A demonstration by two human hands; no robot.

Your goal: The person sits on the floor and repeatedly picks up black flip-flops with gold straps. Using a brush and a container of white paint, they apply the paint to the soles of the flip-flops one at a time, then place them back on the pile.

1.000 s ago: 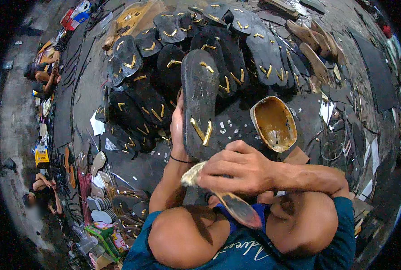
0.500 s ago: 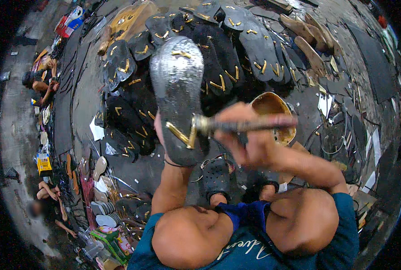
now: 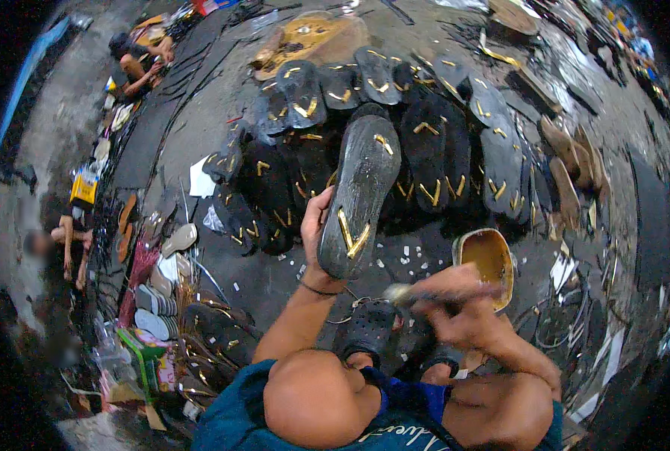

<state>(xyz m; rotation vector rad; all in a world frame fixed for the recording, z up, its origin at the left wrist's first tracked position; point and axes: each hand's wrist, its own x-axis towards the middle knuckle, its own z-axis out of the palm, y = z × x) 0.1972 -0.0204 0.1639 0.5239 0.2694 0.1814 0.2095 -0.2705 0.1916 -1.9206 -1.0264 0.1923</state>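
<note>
A: What is held at this moment?

B: A black sandal sole (image 3: 359, 197) is held up by the left hand (image 3: 315, 234), which is closed on its near end, above the floor where rows of black soles (image 3: 433, 150) with gold straps are laid out. A brush (image 3: 404, 295) is gripped in the right hand (image 3: 455, 301); the hand is blurred, but its fingers are seen wrapped around the handle. It is held just beside the glue bowl (image 3: 488, 263), below the sole and apart from it.

A: How is the step judged best done?

B: Glue appears to be what is being brushed on. The brush would be best loaded lightly at the bowl and wiped on its rim, so nothing drips. The sole should be kept steady, and strokes drawn along its length, edges included, with the gold strap ends (image 3: 352, 234) avoided.

A: And which way does the sole lie?

B: Its long axis runs away from the person, tilted slightly rightward at the far end. The broad face is turned up toward the camera.
</note>
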